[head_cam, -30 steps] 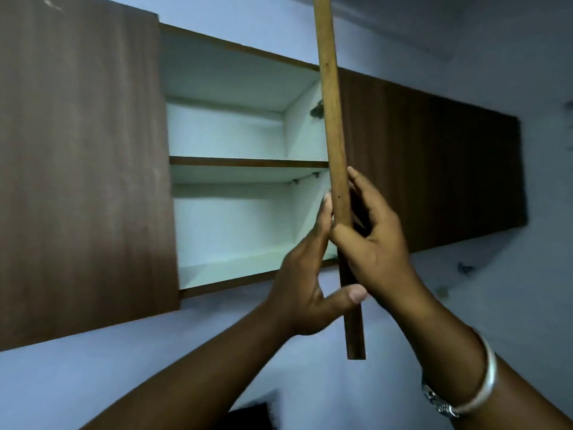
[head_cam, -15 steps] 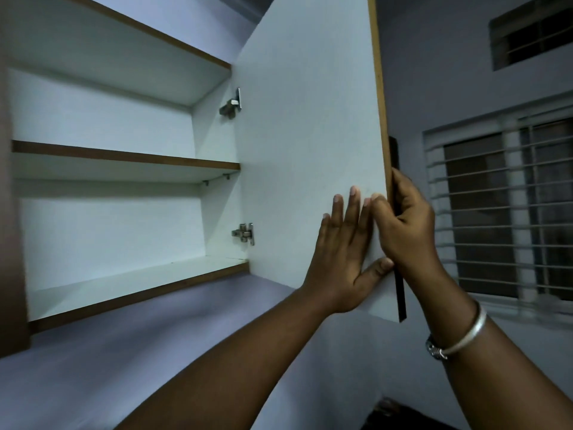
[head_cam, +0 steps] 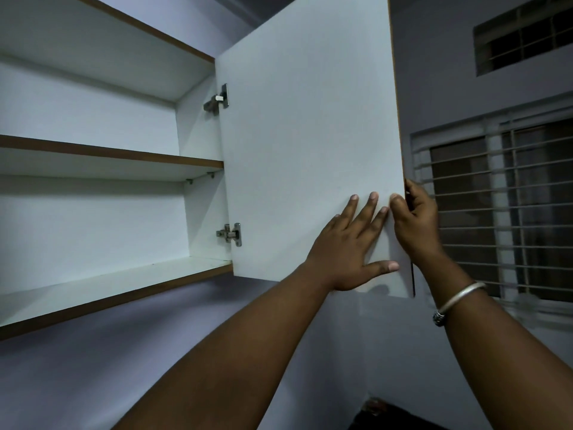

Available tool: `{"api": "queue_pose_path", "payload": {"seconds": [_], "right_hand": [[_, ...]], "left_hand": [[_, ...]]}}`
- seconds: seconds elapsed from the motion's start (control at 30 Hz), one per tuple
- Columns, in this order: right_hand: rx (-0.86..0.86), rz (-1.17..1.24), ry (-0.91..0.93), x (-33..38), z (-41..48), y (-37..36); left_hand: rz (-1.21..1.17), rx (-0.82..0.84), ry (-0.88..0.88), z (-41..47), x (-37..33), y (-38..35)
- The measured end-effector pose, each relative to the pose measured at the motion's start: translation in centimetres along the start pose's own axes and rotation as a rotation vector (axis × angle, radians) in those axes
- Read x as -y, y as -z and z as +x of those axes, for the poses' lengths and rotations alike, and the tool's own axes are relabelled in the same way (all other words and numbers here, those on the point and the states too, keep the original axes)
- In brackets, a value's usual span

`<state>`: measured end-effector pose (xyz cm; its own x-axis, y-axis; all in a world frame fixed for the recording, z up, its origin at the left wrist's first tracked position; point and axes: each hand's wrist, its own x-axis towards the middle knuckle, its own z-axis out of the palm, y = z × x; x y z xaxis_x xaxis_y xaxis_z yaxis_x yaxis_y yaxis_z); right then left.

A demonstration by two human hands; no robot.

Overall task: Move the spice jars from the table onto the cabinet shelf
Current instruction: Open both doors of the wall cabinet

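A wall cabinet hangs above me with its door [head_cam: 310, 144] swung wide to the right, white inner face toward me. My left hand [head_cam: 350, 243] lies flat on that inner face near the lower free corner, fingers spread. My right hand [head_cam: 414, 221] pinches the door's free edge, thumb in front and fingers behind. The lower shelf [head_cam: 117, 283] and the middle shelf [head_cam: 108, 156] are bare. No spice jars and no table are in view.
Two metal hinges, the upper hinge [head_cam: 217, 99] and the lower hinge [head_cam: 230, 234], join the door to the cabinet side. A barred window [head_cam: 502, 212] fills the wall to the right, with a small vent window [head_cam: 524, 32] above it. A silver bangle [head_cam: 459, 297] sits on my right wrist.
The door has swung from edge-on to wide open, and my view has shifted right. Both hands stayed on the door's free edge area, the left flattening against the inner face.
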<state>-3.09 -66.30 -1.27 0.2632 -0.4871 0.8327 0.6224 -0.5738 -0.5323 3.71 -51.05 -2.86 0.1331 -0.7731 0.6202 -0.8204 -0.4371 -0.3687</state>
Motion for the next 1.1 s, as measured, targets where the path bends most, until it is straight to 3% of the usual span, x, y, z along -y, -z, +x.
{"api": "queue_pose_path", "payload": {"seconds": [0.1,0.2,0.27,0.33,0.43,0.53,0.63,0.7,0.8,0.9,1.1], "right_hand": [[-0.075,-0.13,0.008,0.9,-0.9,-0.5],[-0.293,-0.359,0.273,2.7,-2.5,-2.4],[-0.397,-0.286,0.528,4.7,-3.7,-5.0],[-0.302,-0.093,0.607,6.9,-5.4,-8.9],[-0.001,0.252,0.308,10.2,-7.7,-15.0],[0.308,0.463,-0.019,12.6,-9.8,-21.7],[0.669,0.563,-0.281,14.9,-12.8,-27.3],[0.846,0.595,-0.37,16.7,-15.4,-30.4],[0.929,0.751,-0.504,20.2,-18.3,-34.7],[0.964,0.859,-0.617,23.5,-19.6,-38.1],[1.002,0.848,-0.566,26.6,-20.7,-42.1]], "left_hand": [[0.039,0.062,-0.04,-0.8,0.7,2.0],[0.151,0.049,-0.07,-3.5,2.5,4.2],[0.223,-0.021,-0.072,-6.0,3.8,6.0],[0.249,-0.127,-0.067,-9.0,5.4,8.2],[0.378,-0.189,-0.017,-13.6,8.8,11.8],[0.6,-0.092,0.159,-19.4,12.2,15.8],[0.755,-0.007,0.576,-24.2,14.1,19.3],[0.747,-0.083,0.945,-26.4,15.2,21.4],[0.804,-0.155,1.184,-29.8,17.0,24.9],[0.76,-0.067,1.23,-33.1,18.6,26.8],[0.642,0.122,1.236,-37.0,20.5,25.8]]}}
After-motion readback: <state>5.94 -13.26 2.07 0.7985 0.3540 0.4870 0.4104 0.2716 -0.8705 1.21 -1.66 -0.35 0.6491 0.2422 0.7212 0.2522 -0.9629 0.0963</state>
